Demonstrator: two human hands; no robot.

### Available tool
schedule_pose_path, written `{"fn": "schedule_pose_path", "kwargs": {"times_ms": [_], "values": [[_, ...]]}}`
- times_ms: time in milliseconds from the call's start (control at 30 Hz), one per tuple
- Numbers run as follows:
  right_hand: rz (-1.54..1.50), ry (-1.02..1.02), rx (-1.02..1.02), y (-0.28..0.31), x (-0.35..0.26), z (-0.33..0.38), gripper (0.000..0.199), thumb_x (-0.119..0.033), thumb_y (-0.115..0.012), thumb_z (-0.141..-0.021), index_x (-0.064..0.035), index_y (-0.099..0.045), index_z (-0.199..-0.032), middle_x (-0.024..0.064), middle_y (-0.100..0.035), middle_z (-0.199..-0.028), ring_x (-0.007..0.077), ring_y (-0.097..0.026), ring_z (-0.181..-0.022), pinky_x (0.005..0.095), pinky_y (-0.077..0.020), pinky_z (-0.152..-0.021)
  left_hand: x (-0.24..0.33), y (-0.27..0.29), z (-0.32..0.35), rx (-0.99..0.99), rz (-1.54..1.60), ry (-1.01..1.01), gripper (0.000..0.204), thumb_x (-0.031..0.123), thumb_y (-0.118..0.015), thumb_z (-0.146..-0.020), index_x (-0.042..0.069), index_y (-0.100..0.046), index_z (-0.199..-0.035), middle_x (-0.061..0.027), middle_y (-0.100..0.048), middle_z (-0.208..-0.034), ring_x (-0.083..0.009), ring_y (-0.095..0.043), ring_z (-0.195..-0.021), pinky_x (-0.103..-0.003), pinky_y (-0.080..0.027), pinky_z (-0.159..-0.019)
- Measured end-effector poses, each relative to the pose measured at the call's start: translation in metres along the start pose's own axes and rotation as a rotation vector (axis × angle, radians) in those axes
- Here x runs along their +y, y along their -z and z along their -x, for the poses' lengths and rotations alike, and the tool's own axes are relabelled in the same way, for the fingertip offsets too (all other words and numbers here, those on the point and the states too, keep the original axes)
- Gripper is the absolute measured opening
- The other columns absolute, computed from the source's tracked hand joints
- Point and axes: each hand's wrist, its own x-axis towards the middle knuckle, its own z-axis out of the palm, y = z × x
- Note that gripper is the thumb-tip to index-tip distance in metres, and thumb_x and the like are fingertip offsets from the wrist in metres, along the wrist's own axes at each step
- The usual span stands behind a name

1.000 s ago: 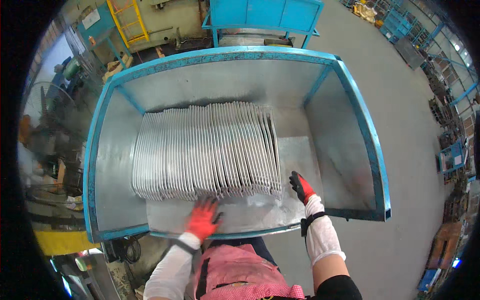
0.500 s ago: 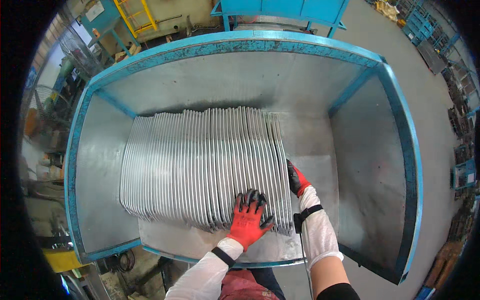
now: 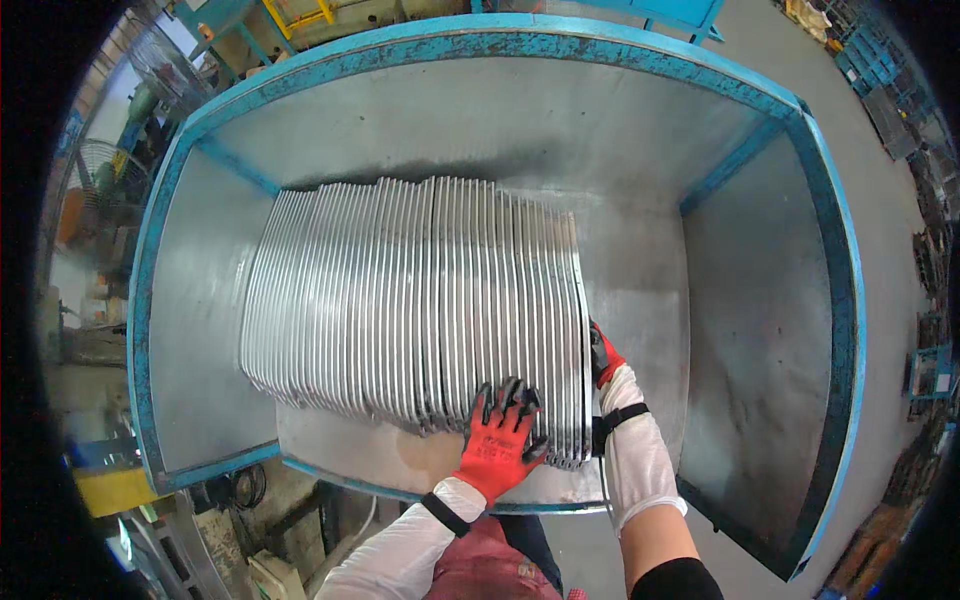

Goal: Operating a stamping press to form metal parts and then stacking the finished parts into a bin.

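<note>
A row of many thin silvery metal tubes [image 3: 400, 290] lies side by side in a large blue-framed metal bin [image 3: 610, 480]. My left hand [image 3: 500, 440], in a red glove with black fingers, rests palm down on the near part of the tubes with its fingers spread. Along the right side of the row, my right hand [image 3: 606, 357], gloved alike, lies against the outermost tube. Its fingers look stretched out, and their tips are partly hidden by that tube. Near ends of the tubes line up unevenly, and the far ends form steps.
Tall sheet-metal walls [image 3: 765, 320] close the bin at the back and sides; its front edge is low. Bare bin floor [image 3: 640, 270] shows right of the tubes. Beyond stand a blue container [image 3: 660, 10], a fan [image 3: 100, 165] at left and racks [image 3: 870, 60] at right.
The gaps among the rightmost tubes have narrowed, and they now lie more evenly together. My hands keep nearly the same places. The view has shifted, so the bin appears higher.
</note>
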Motion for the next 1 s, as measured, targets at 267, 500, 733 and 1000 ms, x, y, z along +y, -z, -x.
{"fn": "schedule_pose_path", "kwargs": {"times_ms": [267,500,733,1000], "values": [[-0.520,-0.135,0.136,0.054,0.118,0.097,0.033,-0.025,-0.041,-0.093,-0.0062,-0.051,-0.119,0.0048,-0.061,-0.105,0.0167,-0.059,-0.091,0.0328,-0.0492,-0.081,0.024,-0.006,0.088,-0.330,0.069,0.005,0.063,0.051,-0.041,-0.083,0.011,-0.038,-0.131,-0.0149,-0.035,-0.136,-0.0343,-0.022,-0.131,-0.051,-0.006,-0.107],[-0.491,-0.176,0.241,0.046,0.130,0.144,0.034,-0.025,-0.042,-0.093,-0.0058,-0.051,-0.119,0.0052,-0.061,-0.106,0.0169,-0.059,-0.091,0.0327,-0.0492,-0.081,0.032,0.018,0.122,-0.321,0.671,0.635,0.061,0.042,-0.054,-0.082,0.009,-0.037,-0.131,-0.0172,-0.041,-0.129,-0.0363,-0.039,-0.119,-0.042,-0.033,-0.098],[-0.446,-0.185,0.228,0.044,0.126,0.146,0.034,-0.025,-0.042,-0.093,-0.0054,-0.051,-0.119,0.0056,-0.061,-0.106,0.0171,-0.059,-0.091,0.0326,-0.0492,-0.081,0.014,-0.099,0.095,-0.163,1.275,0.697,0.069,0.027,-0.071,-0.070,0.006,-0.039,-0.127,-0.0176,-0.060,-0.106,-0.0306,-0.056,-0.102,-0.036,-0.042,-0.088],[-0.437,-0.237,0.254,0.047,0.132,0.185,0.035,-0.025,-0.042,-0.093,-0.0050,-0.051,-0.120,0.0061,-0.061,-0.106,0.0173,-0.059,-0.091,0.0325,-0.0491,-0.081,0.032,-0.112,0.122,-0.531,1.324,0.571,0.073,0.043,-0.066,-0.074,0.004,-0.040,-0.128,-0.0157,-0.054,-0.119,-0.0264,-0.050,-0.112,-0.035,-0.039,-0.095]]}}
